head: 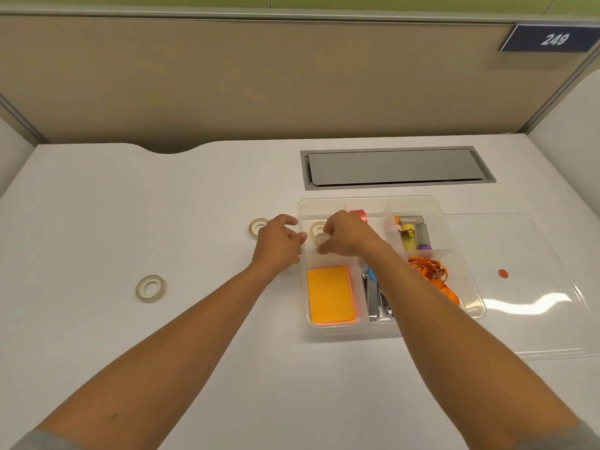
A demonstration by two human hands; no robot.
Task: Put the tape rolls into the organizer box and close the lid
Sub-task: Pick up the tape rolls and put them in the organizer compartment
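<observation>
A: Right hand (344, 235) over the organizer box (461, 254), back-left compartment. Fingers pinch a pale tape roll (321, 238); a second roll (316, 227) lies just behind it, inside.

B: Left hand (279, 238)?

A: Loosely curled, empty, at the box's left wall. Touching it? Too blurred to say.

B: Step?

A: Placing a roll, I judge. Two rolls wait on the desk (162, 319): near one (258, 226), far one (151, 288). Next: release, fetch both. The lid (519, 287) lies right of the box, off.
</observation>
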